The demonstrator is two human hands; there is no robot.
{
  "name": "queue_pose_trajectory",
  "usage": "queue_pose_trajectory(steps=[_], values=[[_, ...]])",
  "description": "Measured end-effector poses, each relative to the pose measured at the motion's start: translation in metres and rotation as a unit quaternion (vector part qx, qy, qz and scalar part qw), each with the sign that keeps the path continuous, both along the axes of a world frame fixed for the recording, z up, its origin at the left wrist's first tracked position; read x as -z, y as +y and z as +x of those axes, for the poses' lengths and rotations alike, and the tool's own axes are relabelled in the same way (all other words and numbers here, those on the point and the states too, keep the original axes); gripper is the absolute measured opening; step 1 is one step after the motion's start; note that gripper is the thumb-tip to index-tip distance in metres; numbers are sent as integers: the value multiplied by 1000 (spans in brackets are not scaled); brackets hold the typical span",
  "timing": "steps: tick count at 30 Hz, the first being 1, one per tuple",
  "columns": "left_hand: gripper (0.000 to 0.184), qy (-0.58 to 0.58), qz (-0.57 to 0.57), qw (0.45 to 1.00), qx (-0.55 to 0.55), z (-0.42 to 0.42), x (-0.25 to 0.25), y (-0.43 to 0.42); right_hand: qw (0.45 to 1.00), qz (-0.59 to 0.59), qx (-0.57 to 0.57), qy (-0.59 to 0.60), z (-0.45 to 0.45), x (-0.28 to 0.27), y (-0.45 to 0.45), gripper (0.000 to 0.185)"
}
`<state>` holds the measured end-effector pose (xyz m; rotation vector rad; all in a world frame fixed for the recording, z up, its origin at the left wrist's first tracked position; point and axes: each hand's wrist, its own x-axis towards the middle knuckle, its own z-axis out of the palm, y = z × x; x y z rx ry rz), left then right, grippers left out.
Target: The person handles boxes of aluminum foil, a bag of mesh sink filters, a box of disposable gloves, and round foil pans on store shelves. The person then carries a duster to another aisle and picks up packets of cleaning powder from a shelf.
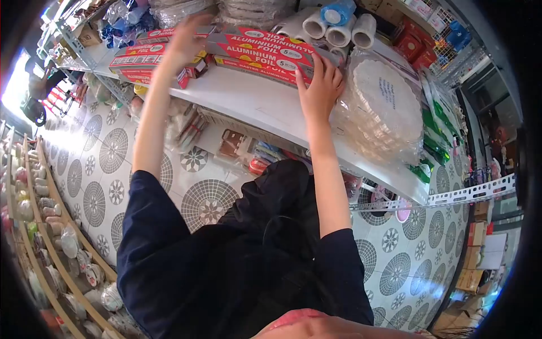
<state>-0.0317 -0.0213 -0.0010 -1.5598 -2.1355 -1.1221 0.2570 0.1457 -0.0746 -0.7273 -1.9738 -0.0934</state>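
Note:
Red and grey aluminium foil boxes (pixel 262 55) lie stacked on the white shelf (pixel 243 96). My right hand (pixel 322 85) rests at the right end of this stack, its fingers spread over the box end. Over the gap between this stack and another group of foil boxes (pixel 138 59) on the left is my left hand (pixel 189 39), blurred by motion; whether it touches a box is unclear. Just right of my right hand sits a clear plastic pack of round paper doilies (pixel 384 96).
Plastic-wrapped rolls (pixel 339 35) and wrapped round stacks (pixel 254 12) stand behind the boxes. Green packets (pixel 437 133) hang at the shelf's right end. A metal rail (pixel 474 191) runs at right. Wooden racks (pixel 56 226) with wrapped goods stand at lower left.

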Motion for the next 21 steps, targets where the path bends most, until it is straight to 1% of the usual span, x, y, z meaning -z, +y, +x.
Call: queue_pose_trajectory(steps=[1, 2, 3, 5, 6, 9, 12, 13, 16, 19, 21], values=[[59, 38, -62, 996, -50, -13, -11, -28, 1000, 0, 3, 1, 1, -1, 0, 49], [63, 136, -114, 982, -64, -47, -5, -51, 1000, 4, 6, 1, 2, -4, 0, 48], [71, 182, -213, 954, -104, -65, -1, -72, 1000, -7, -2, 4, 4, -8, -3, 47], [76, -3, -264, 964, -40, -72, -7, -99, 1000, -9, -5, 22, 4, -6, -2, 47], [78, -96, -284, 954, -4, -70, -11, -106, 999, -8, -5, 31, 3, -8, -1, 47], [76, -57, -327, 943, 6, -64, -19, -113, 999, -14, 21, 42, 0, -10, -4, 44], [71, 49, -215, 975, 14, -99, 15, -113, 995, -43, -9, 91, 2, -10, -3, 44], [60, 46, -145, 988, 18, -77, 11, -109, 995, -37, -35, 90, 4, -11, -5, 46], [48, 51, -83, 991, -88, -109, 64, -105, 991, -45, -51, 117, 4, -5, 0, 46], [42, 93, -56, 984, -143, -70, 62, -104, 989, -63, -58, 124, 5, -7, -4, 44], [41, 119, -21, 985, -120, -49, 61, -104, 985, -88, -56, 135, 6, -9, -6, 43]])
